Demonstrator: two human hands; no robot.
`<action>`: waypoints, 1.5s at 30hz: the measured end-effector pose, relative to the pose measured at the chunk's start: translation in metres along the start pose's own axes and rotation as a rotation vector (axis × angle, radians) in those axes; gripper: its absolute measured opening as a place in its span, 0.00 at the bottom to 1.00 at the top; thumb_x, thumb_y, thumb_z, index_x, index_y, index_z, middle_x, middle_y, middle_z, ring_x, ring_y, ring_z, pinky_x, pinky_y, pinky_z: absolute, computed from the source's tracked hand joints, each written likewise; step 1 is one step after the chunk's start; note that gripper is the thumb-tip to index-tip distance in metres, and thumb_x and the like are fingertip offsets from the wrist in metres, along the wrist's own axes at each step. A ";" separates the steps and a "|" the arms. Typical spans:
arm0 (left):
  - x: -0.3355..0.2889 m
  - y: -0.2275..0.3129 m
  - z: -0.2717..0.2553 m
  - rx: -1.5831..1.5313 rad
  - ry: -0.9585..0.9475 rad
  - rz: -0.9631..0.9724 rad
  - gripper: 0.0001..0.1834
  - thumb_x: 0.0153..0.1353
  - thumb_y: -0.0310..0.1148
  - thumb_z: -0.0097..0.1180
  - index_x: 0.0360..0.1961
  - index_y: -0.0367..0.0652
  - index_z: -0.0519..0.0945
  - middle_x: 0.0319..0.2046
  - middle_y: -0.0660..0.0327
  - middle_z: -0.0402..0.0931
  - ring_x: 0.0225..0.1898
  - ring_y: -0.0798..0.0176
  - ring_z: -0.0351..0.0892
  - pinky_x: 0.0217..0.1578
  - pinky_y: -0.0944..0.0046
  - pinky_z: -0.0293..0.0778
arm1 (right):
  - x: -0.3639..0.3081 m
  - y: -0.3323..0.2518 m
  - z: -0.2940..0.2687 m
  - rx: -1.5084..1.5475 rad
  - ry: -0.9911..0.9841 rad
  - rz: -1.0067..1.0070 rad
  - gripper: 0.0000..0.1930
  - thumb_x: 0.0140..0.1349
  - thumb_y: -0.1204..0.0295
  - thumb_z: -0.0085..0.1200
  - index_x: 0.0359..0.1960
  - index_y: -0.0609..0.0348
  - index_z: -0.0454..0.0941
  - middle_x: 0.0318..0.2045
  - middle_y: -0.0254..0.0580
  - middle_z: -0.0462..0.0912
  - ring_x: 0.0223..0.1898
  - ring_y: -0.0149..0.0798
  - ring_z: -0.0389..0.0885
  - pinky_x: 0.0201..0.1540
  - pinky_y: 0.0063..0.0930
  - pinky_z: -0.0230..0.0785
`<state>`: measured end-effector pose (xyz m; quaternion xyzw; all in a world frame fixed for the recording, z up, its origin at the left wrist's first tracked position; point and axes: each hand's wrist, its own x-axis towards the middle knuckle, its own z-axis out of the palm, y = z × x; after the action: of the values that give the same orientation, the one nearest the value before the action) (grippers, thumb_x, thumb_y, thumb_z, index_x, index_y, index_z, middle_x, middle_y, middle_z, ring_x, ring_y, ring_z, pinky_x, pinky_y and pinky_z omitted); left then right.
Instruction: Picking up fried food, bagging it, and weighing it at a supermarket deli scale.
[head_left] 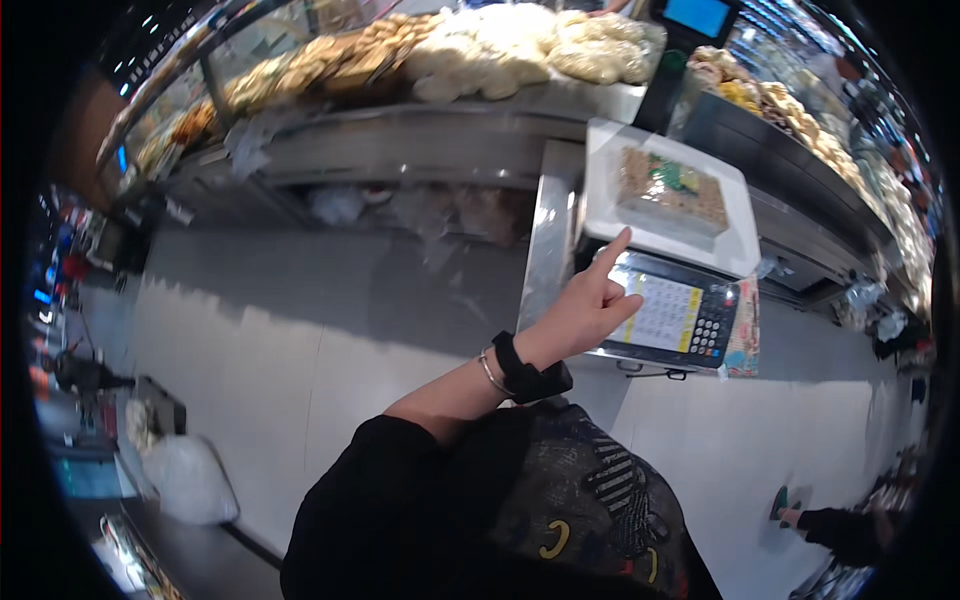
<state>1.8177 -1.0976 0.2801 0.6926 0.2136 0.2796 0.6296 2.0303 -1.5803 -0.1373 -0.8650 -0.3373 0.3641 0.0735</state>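
Note:
My left hand reaches out over a shop weighing scale. Its index finger points up and touches the top edge of the scale's screen, the thumb sticks out to the right, and the other fingers are curled. It holds nothing. A black band and a thin bracelet sit on the wrist, and the sleeve is black. On the scale's white pan lies a clear-wrapped tray of brown food with a green label. A coloured keypad sits below the fingertip. My right hand is out of view.
A steel counter behind the scale carries heaps of pale buns and breads. More baked goods line the right counter. A white plastic bag lies at the lower left. Another person's hand shows at the lower right.

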 end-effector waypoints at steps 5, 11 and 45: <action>-0.045 -0.017 -0.018 -0.043 0.093 -0.062 0.42 0.60 0.26 0.53 0.70 0.40 0.42 0.14 0.71 0.60 0.18 0.78 0.57 0.23 0.73 0.58 | 0.016 -0.032 -0.031 -0.091 -0.080 -0.071 0.14 0.56 0.57 0.46 0.27 0.50 0.80 0.31 0.44 0.83 0.35 0.51 0.81 0.39 0.45 0.71; -0.095 -0.027 -0.048 0.003 0.188 -0.200 0.42 0.60 0.25 0.52 0.70 0.41 0.42 0.14 0.72 0.57 0.18 0.79 0.55 0.22 0.75 0.55 | 0.066 -0.009 -0.027 -0.457 -0.164 -0.261 0.16 0.57 0.57 0.44 0.27 0.52 0.81 0.32 0.47 0.83 0.37 0.49 0.81 0.40 0.43 0.71; -0.440 -0.097 -0.233 0.297 -0.575 -0.407 0.43 0.60 0.25 0.53 0.70 0.40 0.40 0.12 0.68 0.59 0.16 0.74 0.57 0.21 0.71 0.58 | -0.352 -0.371 0.466 0.857 0.107 0.682 0.20 0.54 0.61 0.58 0.42 0.65 0.78 0.29 0.41 0.83 0.31 0.33 0.81 0.37 0.27 0.72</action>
<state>1.3389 -1.1958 0.1442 0.7699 0.1996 -0.0910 0.5993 1.3381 -1.5777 -0.1324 -0.8353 0.1447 0.4276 0.3140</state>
